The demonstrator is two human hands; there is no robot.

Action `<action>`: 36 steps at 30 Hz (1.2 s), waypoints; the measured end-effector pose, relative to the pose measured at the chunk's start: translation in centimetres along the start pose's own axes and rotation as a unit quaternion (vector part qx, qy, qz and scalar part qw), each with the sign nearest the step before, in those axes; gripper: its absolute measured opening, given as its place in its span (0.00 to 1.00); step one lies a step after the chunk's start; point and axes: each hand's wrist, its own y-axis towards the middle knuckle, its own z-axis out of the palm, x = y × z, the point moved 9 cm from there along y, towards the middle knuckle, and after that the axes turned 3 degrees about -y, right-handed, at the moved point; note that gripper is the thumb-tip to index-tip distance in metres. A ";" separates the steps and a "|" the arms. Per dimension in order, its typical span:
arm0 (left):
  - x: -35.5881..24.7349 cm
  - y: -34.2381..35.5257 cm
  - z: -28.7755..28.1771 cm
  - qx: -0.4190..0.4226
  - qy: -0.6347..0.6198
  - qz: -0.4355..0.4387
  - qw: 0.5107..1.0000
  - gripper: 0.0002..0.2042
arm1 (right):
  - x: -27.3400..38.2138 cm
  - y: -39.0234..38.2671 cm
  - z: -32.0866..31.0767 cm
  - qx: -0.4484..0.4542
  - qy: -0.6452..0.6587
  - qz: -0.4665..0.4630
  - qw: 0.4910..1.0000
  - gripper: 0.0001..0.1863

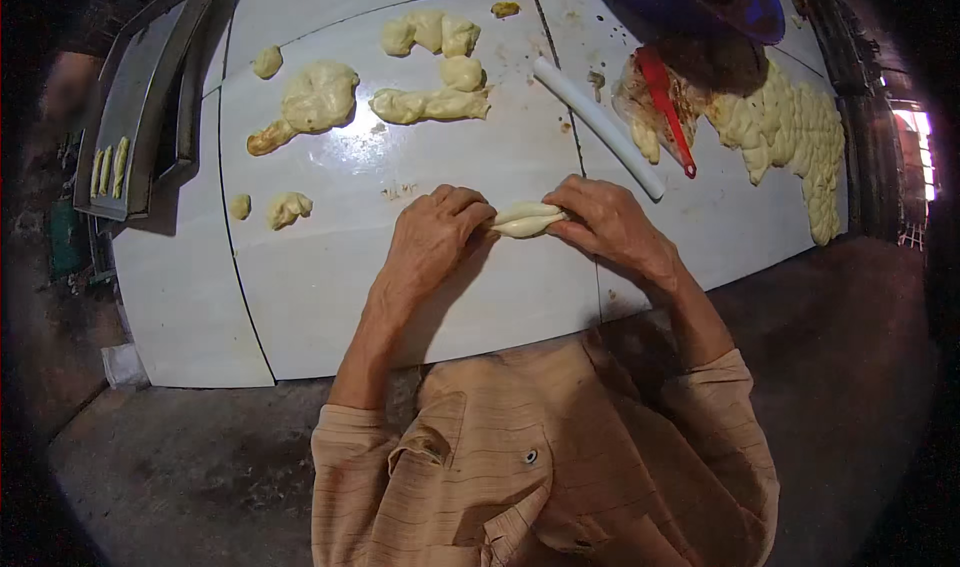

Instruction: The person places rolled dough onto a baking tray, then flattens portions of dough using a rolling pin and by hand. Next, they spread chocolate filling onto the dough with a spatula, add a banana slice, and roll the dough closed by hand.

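A short piece of pale dough stretches between my two hands, low over the white tiled table. Its middle is plump and creased lengthwise, and both ends narrow into my fingers. My left hand is closed round the left end, fingertips pressed together. At the other end, my right hand pinches the dough between thumb and fingers. Left of my hands lie a small dough lump and a smaller dough ball. Beyond them are a flattened dough mass and a long dough piece.
A white rod lies right of my hands, beside a red-handled spatula on a smeared plastic sheet. Many dough pieces cover the right side. A purple basin stands far right. Metal trays at left hold several thin dough sticks.
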 end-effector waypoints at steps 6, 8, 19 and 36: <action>-2.0 0.7 -1.6 -0.027 -0.008 -0.025 0.999 0.18 | 2.5 -0.5 -1.4 -0.118 -0.061 -0.056 0.990 0.24; -1.4 0.8 -0.5 -0.014 0.016 -0.009 1.000 0.16 | 2.1 -0.2 -0.8 -0.085 -0.040 -0.048 0.994 0.22; -2.7 -1.0 0.0 -0.035 0.008 -0.001 0.999 0.15 | 0.9 -1.3 -0.8 -0.092 0.001 -0.090 0.992 0.20; -1.7 -4.2 -3.0 -0.079 -0.052 -0.055 0.994 0.09 | 5.9 2.9 -2.2 0.065 0.065 0.037 0.995 0.17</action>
